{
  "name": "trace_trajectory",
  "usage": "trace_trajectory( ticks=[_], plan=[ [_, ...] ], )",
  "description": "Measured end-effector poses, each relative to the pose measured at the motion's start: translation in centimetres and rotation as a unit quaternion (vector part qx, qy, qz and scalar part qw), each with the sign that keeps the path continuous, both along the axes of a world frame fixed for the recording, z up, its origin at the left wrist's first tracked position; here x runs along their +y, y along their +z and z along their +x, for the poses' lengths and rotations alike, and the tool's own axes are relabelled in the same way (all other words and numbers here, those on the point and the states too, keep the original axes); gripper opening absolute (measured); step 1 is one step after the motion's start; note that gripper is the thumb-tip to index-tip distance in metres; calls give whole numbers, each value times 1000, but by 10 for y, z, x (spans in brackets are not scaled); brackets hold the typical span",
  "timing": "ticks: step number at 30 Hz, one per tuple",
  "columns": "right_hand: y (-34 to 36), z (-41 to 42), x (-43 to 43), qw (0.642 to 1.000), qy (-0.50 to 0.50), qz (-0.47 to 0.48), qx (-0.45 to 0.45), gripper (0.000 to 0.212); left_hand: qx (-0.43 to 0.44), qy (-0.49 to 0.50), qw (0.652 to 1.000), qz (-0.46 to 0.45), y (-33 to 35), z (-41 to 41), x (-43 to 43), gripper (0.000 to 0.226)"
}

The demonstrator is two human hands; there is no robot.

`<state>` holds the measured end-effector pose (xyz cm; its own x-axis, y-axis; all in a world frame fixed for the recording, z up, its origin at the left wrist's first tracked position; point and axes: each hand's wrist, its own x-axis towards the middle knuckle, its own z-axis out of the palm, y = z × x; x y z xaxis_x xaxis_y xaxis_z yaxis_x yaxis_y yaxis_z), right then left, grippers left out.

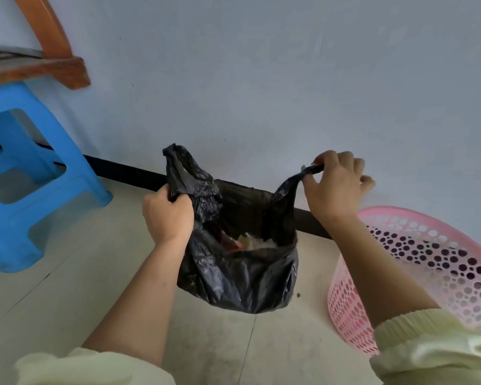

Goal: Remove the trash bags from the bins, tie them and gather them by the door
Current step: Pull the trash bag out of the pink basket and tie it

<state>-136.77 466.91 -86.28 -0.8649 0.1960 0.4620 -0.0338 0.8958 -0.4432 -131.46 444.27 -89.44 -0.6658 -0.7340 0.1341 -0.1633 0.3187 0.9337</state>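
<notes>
The black trash bag (242, 262) hangs above the floor (67, 287), just left of the pink bin (428, 268), mouth open between both hands: left hand (168, 216) grips one handle, right hand (336, 184) pinches the other (stretched apart, ready for knotting).

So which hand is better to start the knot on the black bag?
Probably the right hand: it pinches the right handle at the very tip, pulled long, so it can swing across. The left hand grips the left handle low down, steadying the black bag.
</notes>
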Motion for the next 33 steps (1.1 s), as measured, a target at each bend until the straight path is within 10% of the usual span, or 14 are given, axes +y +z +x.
trace_trajectory(
  ticks=[6,9,15,20,27,33],
  plan=[
    [10,1,6,883,65,-417,-203,69,-56,-165,975,138,19,-2,2,29],
    [12,3,1,898,125,-382,-182,53,-18,-176,971,162,22,-8,4,19],
    [16,2,-10,932,143,-298,-150,56,47,-37,996,-70,39,-13,4,41],
    [30,0,-12,943,149,-296,13,32,162,-162,972,50,73,-7,11,28],
    [45,7,-10,965,162,-201,-54,27,141,-358,910,155,94,2,16,9],
    [51,9,-12,954,156,-252,-52,25,34,-416,908,20,77,-1,19,38]
  ],
)
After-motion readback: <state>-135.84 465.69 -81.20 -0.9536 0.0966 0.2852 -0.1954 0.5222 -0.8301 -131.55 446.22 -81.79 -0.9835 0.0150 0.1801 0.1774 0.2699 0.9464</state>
